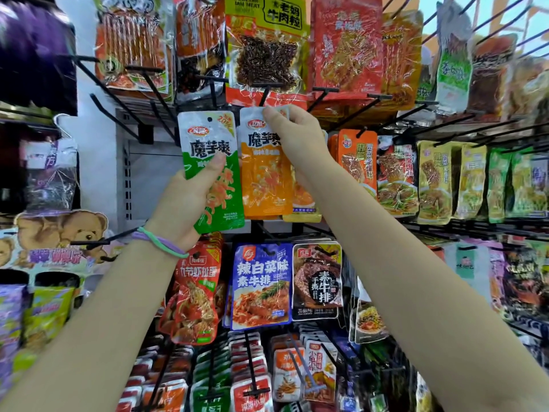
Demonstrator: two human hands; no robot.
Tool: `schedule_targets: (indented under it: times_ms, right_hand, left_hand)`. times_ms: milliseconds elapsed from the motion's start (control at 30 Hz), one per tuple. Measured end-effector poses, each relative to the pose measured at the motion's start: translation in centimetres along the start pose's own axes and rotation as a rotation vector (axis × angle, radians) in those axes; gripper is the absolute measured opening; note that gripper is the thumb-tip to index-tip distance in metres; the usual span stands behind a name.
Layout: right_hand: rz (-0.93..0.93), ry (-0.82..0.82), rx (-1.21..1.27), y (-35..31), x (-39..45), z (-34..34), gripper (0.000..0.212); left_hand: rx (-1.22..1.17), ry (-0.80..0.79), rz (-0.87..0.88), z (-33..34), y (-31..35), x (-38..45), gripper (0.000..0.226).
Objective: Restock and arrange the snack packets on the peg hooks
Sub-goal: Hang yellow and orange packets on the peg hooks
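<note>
The left hand (190,200) grips a green packet (211,171) by its lower half, thumb pressed across the front, holding it upright and free of any hook just left of the middle of the peg rack (139,126). A green and purple band (159,242) sits on that wrist. The right hand (292,135) pinches the top edge of an orange packet (266,179), fingers curled over its upper right corner right at the tip of a black peg hook (264,95); whether the hanging hole is already on the hook cannot be told, since the fingers cover it. The two packets stand side by side, edges nearly touching, the orange one in front of more orange packets hanging behind it. Above them, on the rack's top row, hangs a yellow-headed packet of dark strips (266,52). Below, in the next row down, hang a red packet (197,292), a blue packet (261,286) and a black packet (317,281) side by side. Toward the rack's right edge hang rows of yellow and green packets (472,182). At the left edge stands a display card with teddy bears (59,230).
</note>
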State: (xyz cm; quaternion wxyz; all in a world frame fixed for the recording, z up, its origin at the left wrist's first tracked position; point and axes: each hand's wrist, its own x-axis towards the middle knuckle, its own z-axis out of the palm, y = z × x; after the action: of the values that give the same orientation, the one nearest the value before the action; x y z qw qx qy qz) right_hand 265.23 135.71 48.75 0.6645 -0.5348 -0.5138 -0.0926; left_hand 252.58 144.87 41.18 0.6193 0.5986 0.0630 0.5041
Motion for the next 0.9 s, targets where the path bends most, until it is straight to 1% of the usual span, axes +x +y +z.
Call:
schedule_targets:
  times_ms: [100, 233, 300, 333, 400, 467, 533, 567, 600, 667, 700, 767, 833, 900]
  right_hand:
    - [0.040, 0.003, 0.000, -0.1, -0.1, -0.3, 0.028]
    - [0.064, 0.019, -0.059, 0.1, 0.1, -0.4, 0.022]
    - [0.031, 0.050, -0.101, 0.3, 0.5, -0.4, 0.023]
    - [-0.004, 0.077, -0.140, 0.5, 0.6, -0.5, 0.023]
    - [-0.104, 0.143, -0.211, 0.9, 0.5, -0.8, 0.015]
    - [-0.216, 0.196, -0.225, 1.1, -0.4, -1.3, 0.008]
    - [-0.302, 0.229, -0.230, 1.1, -1.4, -1.7, 0.010]
    - [-0.304, 0.212, -0.212, 1.0, -1.8, -1.9, 0.015]
    - [-0.275, 0.158, -0.171, 0.8, -2.2, -2.1, 0.022]
    - [-0.166, -0.019, -0.096, 0.2, -2.7, -2.2, 0.033]
    - [-0.129, -0.095, -0.082, 0.1, -2.8, -2.2, 0.031]
    - [-0.108, -0.172, -0.032, 0.3, -2.8, -2.0, 0.019]
    - [-0.091, -0.186, 0.039, 0.7, -2.4, -1.7, 0.013]
    - [-0.067, -0.196, 0.081, 0.8, -2.0, -1.3, 0.007]
  left_hand:
    - [-0.001, -0.049, 0.011, 0.1, -0.1, -0.1, 0.065]
    - [-0.002, -0.089, 0.010, 0.1, -0.1, -0.2, 0.064]
    - [0.015, -0.078, 0.019, 0.1, -0.2, -0.1, 0.064]
    - [0.021, -0.069, 0.032, 0.1, -0.2, -0.1, 0.060]
    - [0.028, -0.050, 0.073, 0.1, -0.2, -0.2, 0.045]
    - [0.038, -0.040, 0.106, 0.2, -0.1, -0.3, 0.032]
    - [0.045, -0.050, 0.129, 0.5, 0.0, -0.2, 0.023]
    - [0.054, -0.063, 0.141, 0.8, 0.0, -0.2, 0.021]
    - [0.064, -0.076, 0.148, 1.1, 0.1, -0.2, 0.020]
    - [0.082, -0.111, 0.171, 1.9, 0.2, -0.2, 0.019]
    - [0.096, -0.129, 0.181, 2.2, 0.3, -0.2, 0.020]
    - [0.149, -0.162, 0.189, 2.5, 0.4, -0.1, 0.024]
    - [0.190, -0.163, 0.183, 2.5, 0.7, 0.2, 0.027]
    - [0.187, -0.121, 0.195, 2.0, 1.0, 1.0, 0.021]
